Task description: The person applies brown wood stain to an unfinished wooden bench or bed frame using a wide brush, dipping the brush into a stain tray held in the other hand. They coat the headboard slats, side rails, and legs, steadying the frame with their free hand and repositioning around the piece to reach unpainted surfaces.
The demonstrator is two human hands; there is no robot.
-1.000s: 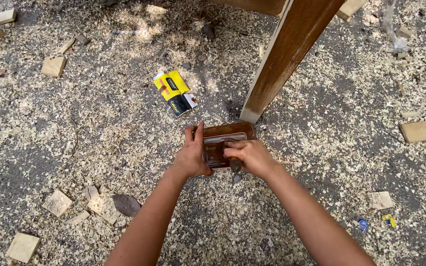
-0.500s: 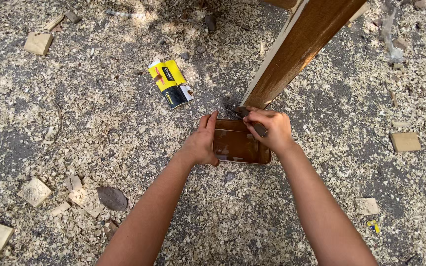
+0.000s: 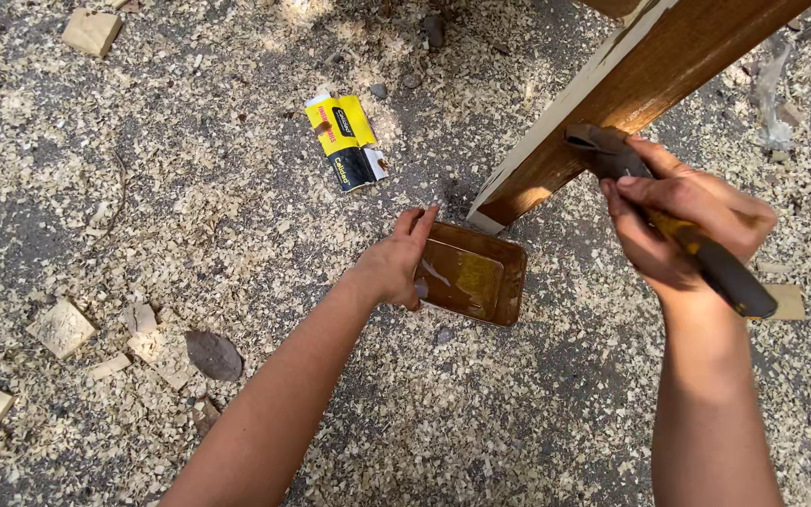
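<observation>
The right hand [image 3: 682, 230] is clenching around a brush [image 3: 668, 221], its fingers wrapped tight about the dark handle, which is running out past the wrist toward 4 o'clock. The brush's dark, stain-soaked head is pointing toward 10 o'clock and is touching the brown face of a slanted wooden leg [image 3: 612, 113]. The leg is coming down from 1 o'clock and meeting the ground just beside the tray [image 3: 476, 277], at the tray's 12 o'clock corner; its narrow edge is showing pale, its broad face dark brown.

The left hand [image 3: 401, 263] is lying mostly open against the tray's 9 o'clock rim, fingers stretched nearly straight toward 12 o'clock and the palm pressing on the side; it is steadying rather than gripping. The tray is a small rectangular dish holding brown liquid, sitting on the ground near the middle of the view.

A yellow and black packet [image 3: 344, 141] is lying at 11 o'clock from the tray, apart from both hands. The ground is gritty and strewn with pale shavings [image 3: 190, 216]. Small wood blocks [image 3: 61, 327] are lying at 9 o'clock, with one more at the top left.
</observation>
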